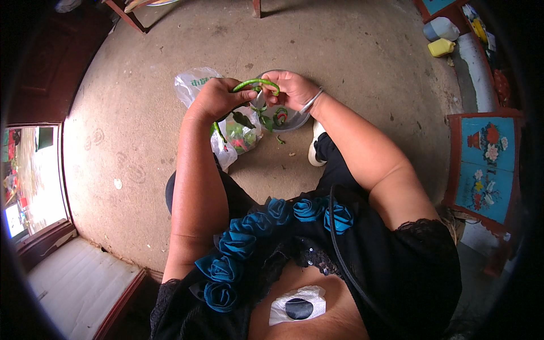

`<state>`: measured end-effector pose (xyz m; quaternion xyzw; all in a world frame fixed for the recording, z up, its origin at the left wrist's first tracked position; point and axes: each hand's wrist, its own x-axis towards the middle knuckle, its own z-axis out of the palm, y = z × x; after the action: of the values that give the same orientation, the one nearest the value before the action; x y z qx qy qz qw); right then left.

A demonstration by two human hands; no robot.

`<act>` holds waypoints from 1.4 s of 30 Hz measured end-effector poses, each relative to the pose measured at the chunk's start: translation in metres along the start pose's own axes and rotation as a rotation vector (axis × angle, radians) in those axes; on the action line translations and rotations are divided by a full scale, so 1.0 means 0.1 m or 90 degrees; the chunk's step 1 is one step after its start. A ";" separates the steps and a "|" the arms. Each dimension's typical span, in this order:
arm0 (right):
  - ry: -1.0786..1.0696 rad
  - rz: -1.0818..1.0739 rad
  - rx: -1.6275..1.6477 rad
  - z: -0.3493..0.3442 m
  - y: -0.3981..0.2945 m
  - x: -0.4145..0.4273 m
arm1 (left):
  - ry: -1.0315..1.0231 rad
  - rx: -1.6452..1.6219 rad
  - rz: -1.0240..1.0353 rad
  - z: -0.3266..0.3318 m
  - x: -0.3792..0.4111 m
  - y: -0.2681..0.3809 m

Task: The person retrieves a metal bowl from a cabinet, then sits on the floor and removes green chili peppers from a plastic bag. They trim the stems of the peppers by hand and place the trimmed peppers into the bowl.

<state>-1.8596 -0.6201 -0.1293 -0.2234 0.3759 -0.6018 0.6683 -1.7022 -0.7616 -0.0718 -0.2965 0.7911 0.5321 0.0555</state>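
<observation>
A long, curved green chili pepper [250,82] arches between my hands. My left hand [216,98] grips its left end, with a leafy pepper sprig [243,120] hanging under the palm. Another green chili [219,132] dangles below that wrist. The fingers of my right hand [293,90] are closed on the right end of the long pepper. Under the right hand sits a clear plastic basin [302,123] holding green and red chilies [280,116]. A translucent plastic bag [191,85] lies behind and below my left hand, with leaves and red and green peppers [241,139] inside.
Pepper scraps [280,140] lie on the concrete floor [361,55] near my shoe [316,144]. A painted blue cabinet panel [484,165] stands at right. A yellow jug [441,47] is farther back. Wooden furniture legs [256,8] show at the top, a doorway [36,178] at left.
</observation>
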 end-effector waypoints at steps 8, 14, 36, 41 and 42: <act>-0.113 0.228 -0.753 -0.14 -0.02 -0.07 | 0.029 -0.025 0.030 -0.02 0.06 -0.16; -0.133 0.249 -1.011 0.07 0.01 -0.12 | 0.031 0.024 0.010 -0.02 0.05 -0.08; 0.100 -0.088 -0.531 -0.22 -0.28 -0.12 | 0.006 0.082 -0.059 0.01 0.06 0.01; 0.228 -0.004 -0.763 -0.48 -0.26 -0.13 | 0.020 0.113 -0.061 0.02 0.09 -0.01; 0.235 0.026 -0.802 -0.43 -0.23 -0.14 | 0.021 0.113 -0.068 0.01 0.09 -0.02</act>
<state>-1.9068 -0.6040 -0.1356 -0.4578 0.7689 -0.2821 0.3457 -1.7092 -0.7649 -0.0775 -0.3409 0.8191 0.4511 0.0971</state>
